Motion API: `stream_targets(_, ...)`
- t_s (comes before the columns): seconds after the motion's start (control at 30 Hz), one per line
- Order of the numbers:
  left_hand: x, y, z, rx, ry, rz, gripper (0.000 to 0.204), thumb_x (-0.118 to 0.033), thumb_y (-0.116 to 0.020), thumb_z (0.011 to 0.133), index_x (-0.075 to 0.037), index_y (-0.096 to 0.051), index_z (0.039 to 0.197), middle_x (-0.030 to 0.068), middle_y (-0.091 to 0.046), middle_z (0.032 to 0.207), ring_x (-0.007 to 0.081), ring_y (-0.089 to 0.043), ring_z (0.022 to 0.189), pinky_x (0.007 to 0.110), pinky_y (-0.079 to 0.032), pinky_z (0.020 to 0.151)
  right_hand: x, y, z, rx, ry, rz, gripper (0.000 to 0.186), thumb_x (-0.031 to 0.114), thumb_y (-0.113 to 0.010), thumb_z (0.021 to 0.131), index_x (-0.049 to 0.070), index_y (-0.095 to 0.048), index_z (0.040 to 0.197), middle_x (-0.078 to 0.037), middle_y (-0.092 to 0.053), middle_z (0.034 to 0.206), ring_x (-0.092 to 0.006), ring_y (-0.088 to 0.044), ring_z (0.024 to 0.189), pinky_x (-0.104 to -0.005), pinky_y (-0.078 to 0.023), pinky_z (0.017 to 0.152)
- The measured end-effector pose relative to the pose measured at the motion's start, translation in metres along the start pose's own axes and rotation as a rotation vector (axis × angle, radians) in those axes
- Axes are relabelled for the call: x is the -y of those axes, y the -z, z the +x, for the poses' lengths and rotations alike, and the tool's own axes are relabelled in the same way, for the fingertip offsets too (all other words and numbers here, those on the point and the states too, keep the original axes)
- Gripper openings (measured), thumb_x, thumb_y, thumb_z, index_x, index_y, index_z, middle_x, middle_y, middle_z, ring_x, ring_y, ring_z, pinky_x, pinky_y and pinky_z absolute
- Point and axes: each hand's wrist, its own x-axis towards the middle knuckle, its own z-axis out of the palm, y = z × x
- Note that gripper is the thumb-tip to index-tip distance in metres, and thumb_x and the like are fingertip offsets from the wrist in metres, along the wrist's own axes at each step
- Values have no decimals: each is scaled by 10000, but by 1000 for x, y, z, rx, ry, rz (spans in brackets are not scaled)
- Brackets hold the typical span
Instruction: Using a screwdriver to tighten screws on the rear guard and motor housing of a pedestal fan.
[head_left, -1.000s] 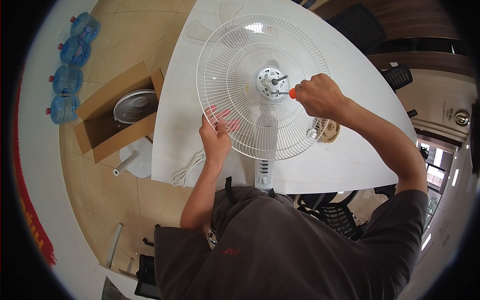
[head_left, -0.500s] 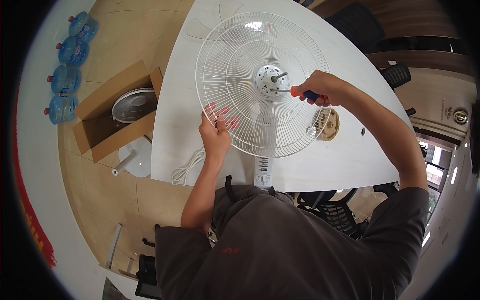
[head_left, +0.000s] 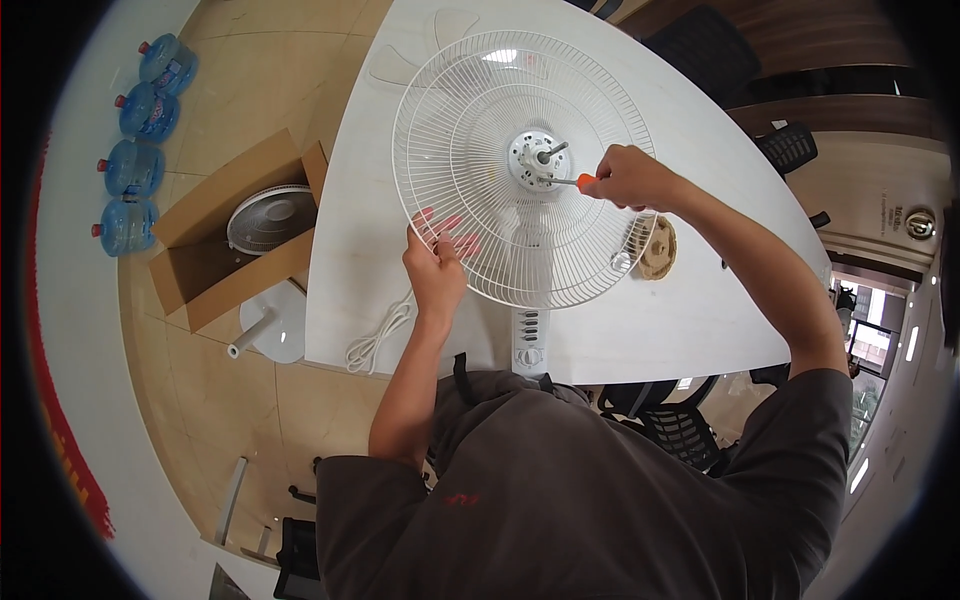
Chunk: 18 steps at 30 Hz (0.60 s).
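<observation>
A white wire fan grille [head_left: 455, 115] stands in front of me on the table, fixed around a round white motor hub [head_left: 537, 160] with a metal shaft sticking out. My left hand [head_left: 437, 270] is closed around the grille's lower left rim, its fingertips showing through the wires. In my right hand [head_left: 635, 180] is a screwdriver [head_left: 586, 183] with an orange collar; its blade reaches the lower part of the hub. My palm hides most of its handle. Below the grille, the fan's control panel [head_left: 530, 342] with several buttons and a knob points toward me.
Clear fan blades [head_left: 395, 65] lie on the white table [head_left: 680, 340] at the far left. A coiled white cord [head_left: 375, 348] and a round brown object [head_left: 658, 250] flank the fan. On the floor are a cardboard box [head_left: 175, 275] holding another grille [head_left: 270, 220], a white base [head_left: 283, 325] and several water jugs [head_left: 130, 168].
My right hand has turned around the screwdriver handle, so the blue part that showed before is now covered. My left hand keeps its hold on the grille rim.
</observation>
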Motion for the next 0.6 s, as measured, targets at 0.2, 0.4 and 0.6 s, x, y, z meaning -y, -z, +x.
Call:
stream_targets(0.2,-11,0,-4,26,6,22,407,90,-419,968,96,-402,1375,221,-666,1116,249,-735,843,325,-616,738,17,-7,-16,-217,414,-785,102,132,-704,803,35,-715,772,-117,-688,720,-239,-709,681,-363,-556,606)
stream_targets(0.4,-2,1,-4,-1,-3,5,387,91,-433,965,95,-431,1353,185,-692,1037,206,-724,835,302,-593,715,13,-19,-23,-324,654,-1088,85,76,-714,758,76,-699,674,-68,-651,691,-227,-689,660,-351,-552,570)
stream_targets(0.6,2,0,-3,-8,-25,33,393,92,-455,951,93,-446,1345,180,-702,1007,190,-707,808,304,-577,725,11,-22,-24,-400,763,-1307,155,51,-704,762,78,-653,618,-51,-610,657,-191,-656,635,-325,-510,520)
